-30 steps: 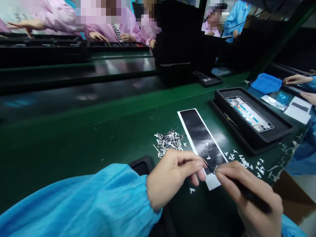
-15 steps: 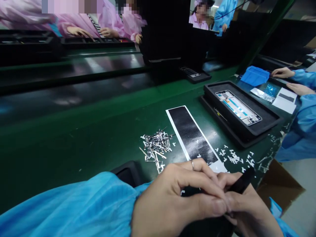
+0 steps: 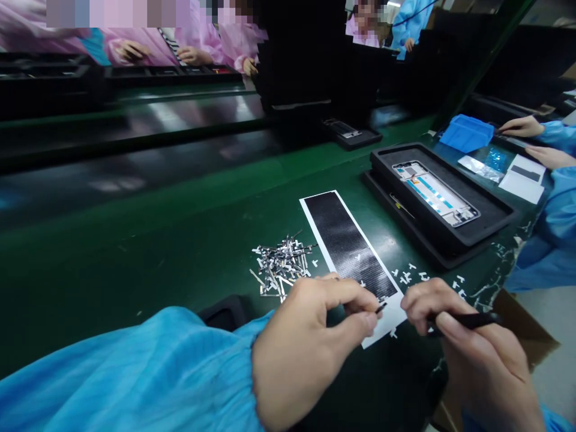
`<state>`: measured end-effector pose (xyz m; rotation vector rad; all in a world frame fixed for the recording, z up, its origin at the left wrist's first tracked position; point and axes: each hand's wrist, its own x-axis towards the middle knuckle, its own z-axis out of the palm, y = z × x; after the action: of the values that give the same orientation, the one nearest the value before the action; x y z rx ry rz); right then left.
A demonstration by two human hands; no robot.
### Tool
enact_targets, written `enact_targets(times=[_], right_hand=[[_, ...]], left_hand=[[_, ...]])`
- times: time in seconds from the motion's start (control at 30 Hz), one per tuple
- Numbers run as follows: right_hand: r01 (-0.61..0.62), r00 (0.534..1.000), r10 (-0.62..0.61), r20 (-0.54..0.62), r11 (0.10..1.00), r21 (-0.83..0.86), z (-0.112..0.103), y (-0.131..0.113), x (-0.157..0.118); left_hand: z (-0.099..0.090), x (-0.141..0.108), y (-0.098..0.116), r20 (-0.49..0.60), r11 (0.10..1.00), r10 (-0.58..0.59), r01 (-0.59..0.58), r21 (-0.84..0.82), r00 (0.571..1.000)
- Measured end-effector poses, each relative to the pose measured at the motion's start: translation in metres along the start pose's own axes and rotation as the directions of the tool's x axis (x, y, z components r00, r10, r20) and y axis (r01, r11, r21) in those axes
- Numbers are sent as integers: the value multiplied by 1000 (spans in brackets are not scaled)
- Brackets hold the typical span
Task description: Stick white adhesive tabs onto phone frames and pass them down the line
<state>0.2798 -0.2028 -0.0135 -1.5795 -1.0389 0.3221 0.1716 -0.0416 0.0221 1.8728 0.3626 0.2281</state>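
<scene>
My left hand [image 3: 315, 342] pinches a small dark strip [image 3: 381, 308] between thumb and fingertips, over the lower end of a white-edged sheet [image 3: 346, 243] with a black textured face. To its right, my right hand [image 3: 472, 342] grips a black pen-like tool [image 3: 477, 320] lying across the fingers; its tip is hidden. The hands are apart. A pile of small metallic strips [image 3: 281, 264] lies left of the sheet. Small white T-shaped scraps [image 3: 405, 277] are scattered to its right, and a few lie on the sheet.
Stacked black foam trays [image 3: 490, 225] hold a phone frame [image 3: 436, 195] at the right. Behind are a blue bin [image 3: 467, 133] and another person's hands [image 3: 524, 127]. A dark tray [image 3: 225, 313] sits by my left sleeve. People in pink work across the bench.
My hands were together and have separated, the right moving right with the black tool. The small dark strip now shows in my left fingertips, and the sheet's lower end is uncovered.
</scene>
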Motion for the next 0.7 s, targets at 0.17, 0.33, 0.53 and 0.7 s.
enact_targets(times=[0.17,0.33,0.53,0.7], right_hand=[[109,993,-119,-8,931,-349,-5,-5,1],[63,997,-76,-17,911,-407,-6,11,-5],[-126,985,82,-153,944,-304,-1,23,-10],[-200,961,142,-237,950,-241,9,18,-4]], left_hand=[[10,10,-16,68,945,-206,180,273,976],[16,13,-23,111,923,-225,176,342,968],[32,-6,-51,35,642,534,-432,634,845],[36,-14,-60,260,353,660,-597,720,704]])
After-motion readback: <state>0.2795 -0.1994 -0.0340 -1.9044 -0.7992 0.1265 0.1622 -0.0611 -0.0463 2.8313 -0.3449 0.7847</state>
